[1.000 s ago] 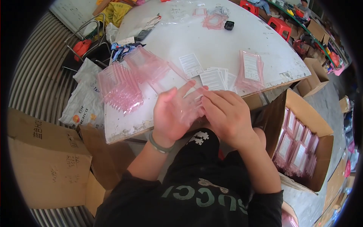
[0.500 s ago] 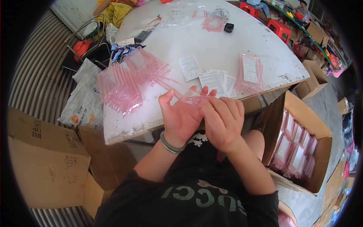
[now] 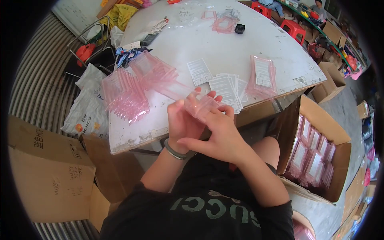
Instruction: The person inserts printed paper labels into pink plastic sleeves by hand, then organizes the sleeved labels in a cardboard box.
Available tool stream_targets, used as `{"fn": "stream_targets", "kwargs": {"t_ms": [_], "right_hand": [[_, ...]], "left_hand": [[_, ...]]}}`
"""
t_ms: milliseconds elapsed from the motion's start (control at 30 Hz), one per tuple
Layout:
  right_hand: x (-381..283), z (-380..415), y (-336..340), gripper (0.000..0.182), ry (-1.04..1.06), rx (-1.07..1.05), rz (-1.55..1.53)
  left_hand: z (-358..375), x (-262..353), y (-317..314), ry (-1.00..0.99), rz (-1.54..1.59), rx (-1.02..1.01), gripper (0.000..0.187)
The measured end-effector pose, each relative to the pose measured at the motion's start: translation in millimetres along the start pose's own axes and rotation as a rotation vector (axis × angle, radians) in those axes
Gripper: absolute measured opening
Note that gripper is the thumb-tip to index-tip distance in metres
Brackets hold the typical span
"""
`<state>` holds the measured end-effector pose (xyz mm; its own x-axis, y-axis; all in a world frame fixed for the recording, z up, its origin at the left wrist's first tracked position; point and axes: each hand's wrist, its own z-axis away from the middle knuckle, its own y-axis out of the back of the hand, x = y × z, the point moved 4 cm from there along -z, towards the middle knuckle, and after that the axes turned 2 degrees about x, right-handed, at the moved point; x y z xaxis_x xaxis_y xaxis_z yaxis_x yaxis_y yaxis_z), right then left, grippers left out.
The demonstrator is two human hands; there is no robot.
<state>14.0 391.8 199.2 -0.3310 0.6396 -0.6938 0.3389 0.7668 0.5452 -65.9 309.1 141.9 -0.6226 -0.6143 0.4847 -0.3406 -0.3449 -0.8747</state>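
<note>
A clear pink plastic sleeve (image 3: 197, 107) is in my left hand (image 3: 179, 124), with the thumb against its near edge and fingers behind it. My right hand (image 3: 224, 134) lies against the sleeve's right end, its thumb stretched away to the left and its fingertips partly hidden. Just beyond the hands, several printed white cards (image 3: 224, 91) lie overlapping, with one single card (image 3: 199, 72) set apart. To the left are fanned piles of pink sleeves (image 3: 126, 94). A stack of sleeves with a card on top (image 3: 263, 76) lies to the right.
The white table (image 3: 176, 44) has a chipped near edge. An open carton (image 3: 346, 160) of filled sleeves stands at right, and a large cardboard box (image 3: 48, 168) at left. A small black object (image 3: 239, 29) sits far back. A red stool (image 3: 294, 31) and a seated person are beyond.
The sleeve has turned to lie flatter and show its broad face. My right hand has opened from a closed pinch, its thumb swinging out to the left over my left wrist.
</note>
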Motion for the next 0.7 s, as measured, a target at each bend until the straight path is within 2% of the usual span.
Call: {"fn": "stream_targets", "kwargs": {"t_ms": [67, 133, 233, 267, 367, 433, 467, 533, 600, 633, 700], "right_hand": [[0.1, 0.6, 8.8, 0.085, -0.044, -0.048, -0.042], [6.6, 1.4, 6.1, 0.086, 0.012, -0.043, -0.055], [13.7, 2.7, 3.6, 0.083, 0.060, -0.001, -0.086], [13.5, 2.9, 3.0, 0.080, 0.068, 0.015, -0.106], [11.5, -0.4, 7.2, 0.068, 0.051, -0.120, -0.056], [11.8, 3.0, 8.1, 0.058, 0.087, -0.062, -0.174], [13.0, 4.4, 8.0, 0.053, 0.106, -0.036, -0.231], [45.7, 10.0, 27.0, 0.056, -0.038, 0.080, -0.569], [77.9, 10.7, 32.4, 0.055, -0.027, 0.144, -0.370], [94.3, 9.1, 27.1, 0.053, 0.056, 0.151, 0.001], [118.3, 15.1, 12.0, 0.049, 0.151, 0.084, 0.525]], "left_hand": [[-0.4, -0.5, 2.2, -0.012, -0.067, -0.022, 0.073], [1.3, -3.7, 1.7, -0.024, -0.050, -0.002, 0.071], [0.7, -0.2, 0.1, -0.086, -0.102, -0.084, 0.071], [0.5, 0.0, 2.9, -0.087, -0.130, -0.055, 0.071], [0.1, 2.3, 7.1, -0.095, -0.206, 0.063, 0.071], [1.3, 2.1, 5.1, -0.107, -0.228, 0.185, 0.072], [-2.5, 8.9, 8.2, -0.106, -0.072, 0.154, 0.072], [-10.5, 34.0, 19.5, -0.115, 0.246, 0.096, 0.072], [-6.0, 40.5, 16.4, -0.065, 0.337, 0.009, 0.078], [-7.1, 40.9, 11.6, -0.032, 0.377, -0.042, 0.081], [-7.5, 31.7, 8.2, 0.002, 0.388, -0.028, 0.087]]}}
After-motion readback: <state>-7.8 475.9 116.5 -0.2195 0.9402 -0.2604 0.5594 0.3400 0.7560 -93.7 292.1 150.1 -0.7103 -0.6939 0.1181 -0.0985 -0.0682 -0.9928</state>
